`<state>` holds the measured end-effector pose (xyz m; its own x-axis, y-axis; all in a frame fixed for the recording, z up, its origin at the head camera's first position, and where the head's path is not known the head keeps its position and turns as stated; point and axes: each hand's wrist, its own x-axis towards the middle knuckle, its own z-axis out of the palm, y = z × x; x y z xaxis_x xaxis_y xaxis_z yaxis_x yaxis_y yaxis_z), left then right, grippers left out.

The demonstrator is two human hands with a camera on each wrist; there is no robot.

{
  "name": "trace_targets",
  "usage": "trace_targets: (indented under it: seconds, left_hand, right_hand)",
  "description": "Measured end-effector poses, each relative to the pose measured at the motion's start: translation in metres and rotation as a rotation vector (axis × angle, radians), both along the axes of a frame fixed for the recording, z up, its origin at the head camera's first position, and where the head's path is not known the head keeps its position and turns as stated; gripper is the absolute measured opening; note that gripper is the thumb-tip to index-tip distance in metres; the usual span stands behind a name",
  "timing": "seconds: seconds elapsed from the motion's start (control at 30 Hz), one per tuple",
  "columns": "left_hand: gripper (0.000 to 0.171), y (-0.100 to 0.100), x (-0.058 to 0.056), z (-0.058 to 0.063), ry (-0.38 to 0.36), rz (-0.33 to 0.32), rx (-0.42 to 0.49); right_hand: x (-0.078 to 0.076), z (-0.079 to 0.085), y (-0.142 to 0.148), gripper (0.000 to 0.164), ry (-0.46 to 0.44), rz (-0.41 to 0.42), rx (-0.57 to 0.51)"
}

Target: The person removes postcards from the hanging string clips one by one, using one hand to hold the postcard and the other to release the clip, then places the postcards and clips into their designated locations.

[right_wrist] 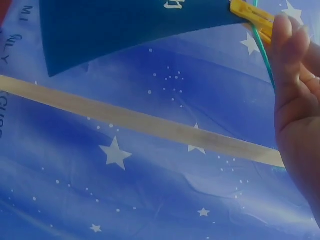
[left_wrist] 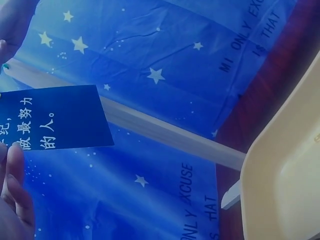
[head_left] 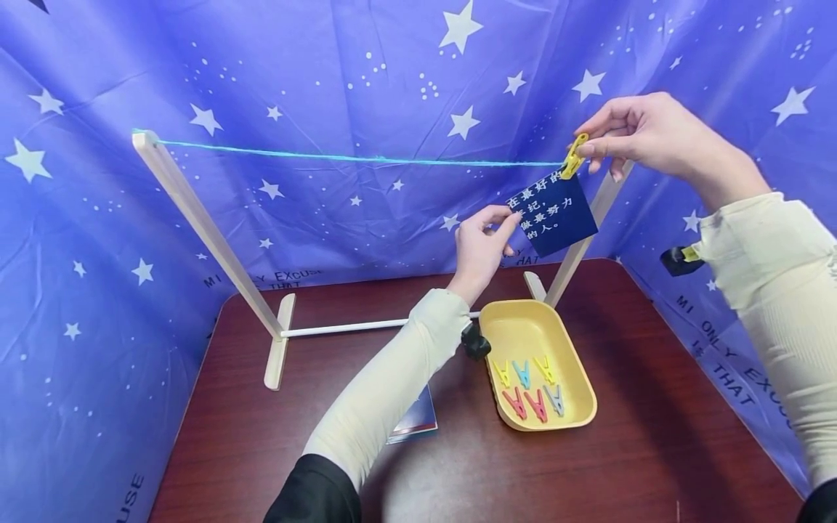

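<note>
A dark blue card [head_left: 556, 214] with white characters hangs tilted at the right end of the green string [head_left: 379, 159]. My right hand [head_left: 654, 142] pinches a yellow clothespin [head_left: 575, 156] between thumb and fingers; its tip sits on the card's top corner, at the string. In the right wrist view the clothespin [right_wrist: 252, 18] meets both the card [right_wrist: 120, 32] and the string [right_wrist: 263, 55]. My left hand [head_left: 482, 243] pinches the card's left edge between thumb and fingers. The left wrist view shows the card's lower part [left_wrist: 75, 117] beside the left fingers [left_wrist: 17, 170].
A wooden stand with a left post [head_left: 209, 232] and right post [head_left: 582, 247] carries the string, with a white rod [head_left: 346, 327] low between them. A yellow tray [head_left: 578, 363] holds several colored clothespins [head_left: 536, 403]. More cards [head_left: 418, 418] lie partly under the left forearm on the table [head_left: 248, 450].
</note>
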<state>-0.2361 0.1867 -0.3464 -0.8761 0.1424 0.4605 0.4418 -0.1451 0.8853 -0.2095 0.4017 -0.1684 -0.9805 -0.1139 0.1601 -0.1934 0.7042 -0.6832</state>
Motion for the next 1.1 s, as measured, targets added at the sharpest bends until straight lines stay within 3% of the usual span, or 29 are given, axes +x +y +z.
trace_targets:
  seconds: [0.2,0.6,0.83,1.1]
  left_hand:
    - [0.012,-0.003,0.001,0.002,0.017,-0.001,-0.014]
    - [0.011,-0.007,0.001,0.001,0.043,-0.017,-0.02]
    - [0.01,-0.009,0.001,-0.002,0.03,-0.016,-0.016]
    - [0.012,-0.011,0.002,-0.004,0.031,-0.021,-0.037]
  right_hand:
    - [0.002,-0.003,-0.004,0.008,0.038,-0.063,0.01]
    - [0.005,-0.01,-0.01,0.009,0.14,-0.074,-0.1]
    - [0.006,-0.012,-0.01,0.006,0.191,-0.128,-0.066]
    - [0.01,-0.009,-0.012,0.009,0.269,-0.148,-0.153]
